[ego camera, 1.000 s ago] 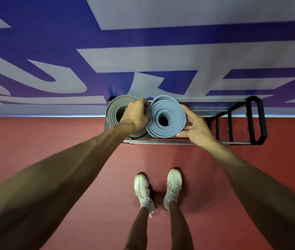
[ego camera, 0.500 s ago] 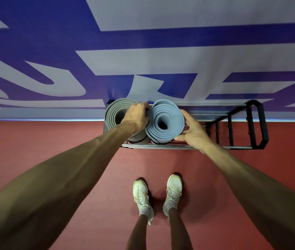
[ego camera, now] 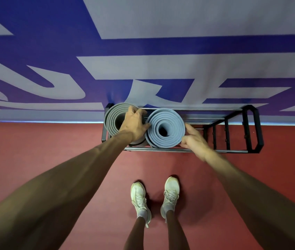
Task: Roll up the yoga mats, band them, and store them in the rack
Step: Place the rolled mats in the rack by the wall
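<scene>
Blue mat in rack, between gripping left hand, touching right hand.

black rack on red floor | holds 2 upright rolls: grey mat, blue mat, side by side

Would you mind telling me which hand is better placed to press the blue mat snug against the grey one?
Probably the right hand: it touches the blue mat on its outer right side, free to push it toward the grey mat. The left hand sits between the two rolls, in the way.
</scene>
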Demonstrator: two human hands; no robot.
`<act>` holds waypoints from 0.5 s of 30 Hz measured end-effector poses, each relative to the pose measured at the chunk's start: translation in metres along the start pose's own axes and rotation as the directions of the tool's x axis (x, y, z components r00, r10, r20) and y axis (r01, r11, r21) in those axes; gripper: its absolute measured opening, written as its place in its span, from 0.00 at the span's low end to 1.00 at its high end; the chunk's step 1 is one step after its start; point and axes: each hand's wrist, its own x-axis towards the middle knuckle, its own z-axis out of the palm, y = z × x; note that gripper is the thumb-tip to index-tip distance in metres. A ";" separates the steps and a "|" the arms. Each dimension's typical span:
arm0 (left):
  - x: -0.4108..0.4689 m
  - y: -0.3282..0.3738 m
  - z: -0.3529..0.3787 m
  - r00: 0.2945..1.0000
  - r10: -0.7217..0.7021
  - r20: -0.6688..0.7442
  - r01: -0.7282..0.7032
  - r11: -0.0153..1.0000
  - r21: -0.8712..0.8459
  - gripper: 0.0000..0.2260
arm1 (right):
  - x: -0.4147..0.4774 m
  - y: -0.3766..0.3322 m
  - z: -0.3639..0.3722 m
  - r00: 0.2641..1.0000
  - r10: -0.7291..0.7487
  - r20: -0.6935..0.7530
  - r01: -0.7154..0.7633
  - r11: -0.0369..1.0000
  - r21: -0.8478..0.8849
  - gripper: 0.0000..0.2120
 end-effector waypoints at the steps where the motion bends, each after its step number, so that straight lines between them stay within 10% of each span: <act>1: -0.001 0.002 0.000 1.000 -0.002 0.001 0.002 1.000 0.000 0.23 | 0.000 0.001 0.000 1.000 0.010 -0.005 -0.010 1.000 0.024 0.36; 15: -0.014 0.015 -0.005 0.999 -0.053 -0.010 0.053 0.999 -0.012 0.25 | -0.014 0.007 -0.019 0.998 0.046 -0.048 -0.047 0.999 -0.026 0.29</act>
